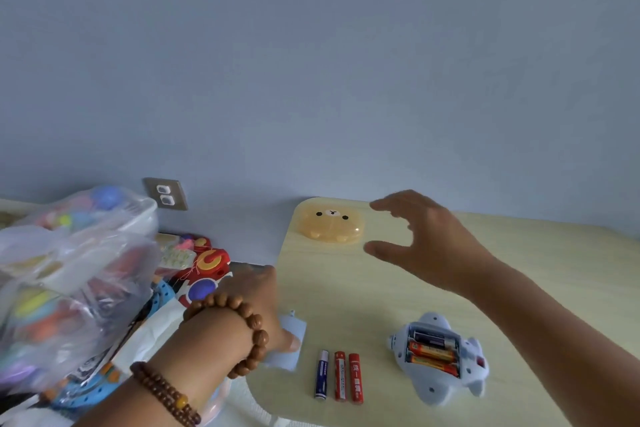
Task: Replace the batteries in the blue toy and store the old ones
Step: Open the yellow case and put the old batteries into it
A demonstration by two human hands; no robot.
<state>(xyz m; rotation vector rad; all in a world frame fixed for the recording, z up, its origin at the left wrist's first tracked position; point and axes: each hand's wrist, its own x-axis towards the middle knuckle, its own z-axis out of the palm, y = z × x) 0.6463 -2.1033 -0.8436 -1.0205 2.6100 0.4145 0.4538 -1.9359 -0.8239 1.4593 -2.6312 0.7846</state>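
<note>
The blue toy lies upside down on the wooden table. Its battery bay is uncovered and holds three batteries. To its left three loose batteries lie side by side: one blue and two red. A pale blue battery cover rests at the table's left edge under my left hand, whose thumb presses on it. My right hand hovers with fingers spread just right of an orange bear-face case near the far edge.
Left of the table stands a heap of colourful toys and clear plastic bags full of toys. A wall socket sits on the blue wall behind. Bead bracelets circle my left wrist.
</note>
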